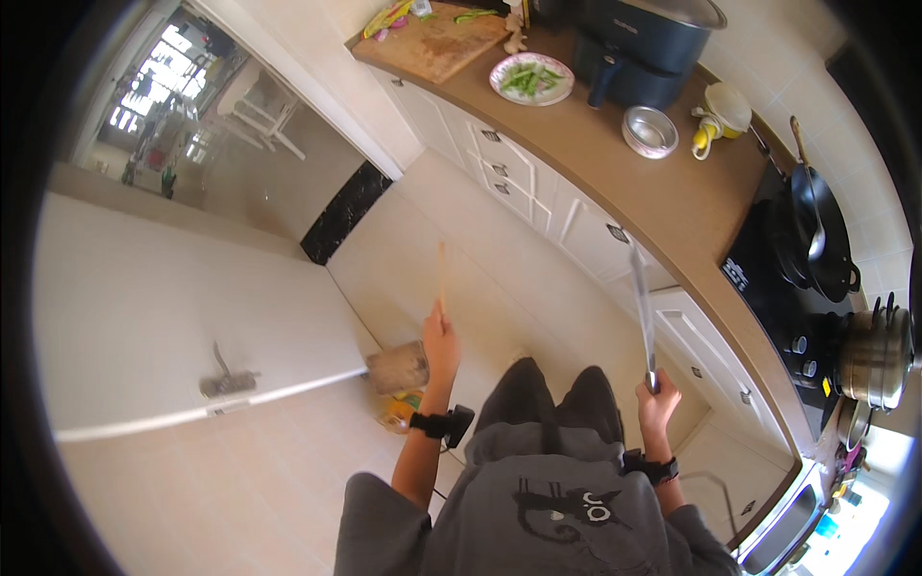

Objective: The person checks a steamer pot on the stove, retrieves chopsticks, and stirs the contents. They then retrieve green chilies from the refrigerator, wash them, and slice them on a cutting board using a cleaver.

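My left hand (441, 344) is closed round thin wooden chopsticks (442, 270), which point away from me over the tiled floor. In my right hand (658, 403) is the dark handle of a long-bladed metal utensil (641, 302), seemingly a knife; its blade points toward the cabinet fronts. Neither hand touches the counter. On the brown counter (612, 169) stand a patterned plate (531, 79) with cut green vegetable pieces and a small metal bowl (650, 132). A wooden cutting board (439, 43) lies at the counter's far left end.
A dark air fryer (634, 57) and a yellow-and-white corded appliance (722, 115) stand at the back. To the right are a wok (825, 237) with a ladle on the black stove (763, 288), and a steel pot (875, 356). A white door (180, 302) stands at left.
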The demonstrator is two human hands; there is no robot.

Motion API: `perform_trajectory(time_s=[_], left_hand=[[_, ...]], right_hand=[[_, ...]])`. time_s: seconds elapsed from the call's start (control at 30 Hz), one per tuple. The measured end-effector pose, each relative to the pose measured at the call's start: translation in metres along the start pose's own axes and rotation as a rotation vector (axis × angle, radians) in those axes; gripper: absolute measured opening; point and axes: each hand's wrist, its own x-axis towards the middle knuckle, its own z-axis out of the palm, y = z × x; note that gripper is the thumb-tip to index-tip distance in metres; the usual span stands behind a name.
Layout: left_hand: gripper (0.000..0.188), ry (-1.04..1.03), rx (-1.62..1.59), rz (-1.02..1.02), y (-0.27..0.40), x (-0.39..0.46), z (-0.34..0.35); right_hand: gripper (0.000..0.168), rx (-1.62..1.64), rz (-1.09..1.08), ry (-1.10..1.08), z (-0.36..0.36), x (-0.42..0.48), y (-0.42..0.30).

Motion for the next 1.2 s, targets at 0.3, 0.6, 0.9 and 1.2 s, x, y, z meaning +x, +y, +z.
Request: perform_trajectory(time_s=[0.3,0.6,0.9,1.2], left_hand=[[0.038,0.000,-0.338,-0.341,-0.053,0.187,-0.060],[0.029,0.073,-0.383,-0.235,-0.025,0.452,-0.067],[0.019,-0.199,-0.395,-0.008,0.004,0.672,-0.016],[0.021,-0.439,0.240,0.412,0.048,0.821,0.045]], right_hand=[[0.014,0.189,-0.116,-0.258,0.182,0.097,-0.156],[0.019,0.744,0.185,-0.626,0.376,0.267,-0.314],[0.019,1.110,0.412,-0.603,0.503,0.416,-0.440],[0.016,1.229,0.597,-0.346,0.572,0.465,-0.477]])
